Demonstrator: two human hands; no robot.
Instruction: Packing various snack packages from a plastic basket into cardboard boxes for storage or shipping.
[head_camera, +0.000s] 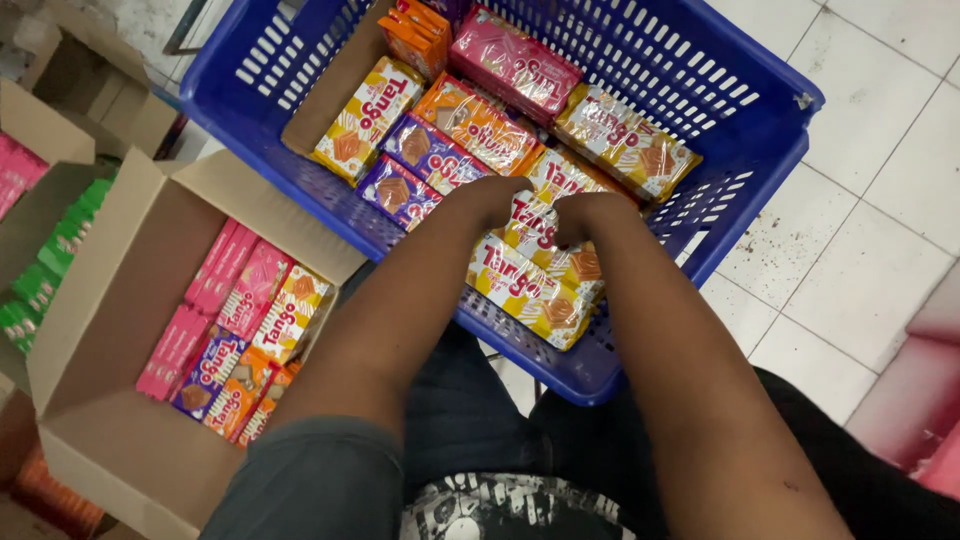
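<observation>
A blue plastic basket in front of me holds several wafer packs in yellow, purple, orange and pink wrappers. Both my hands reach into its near side. My left hand rests on a stack of yellow wafer packs, beside the purple packs. My right hand grips the same yellow stack from the right. The fingers of both hands are curled down onto the packs and partly hidden.
An open cardboard box at my left holds pink, yellow, purple and orange wafer packs. Further left is another box with green packs and pink ones. White tiled floor lies to the right.
</observation>
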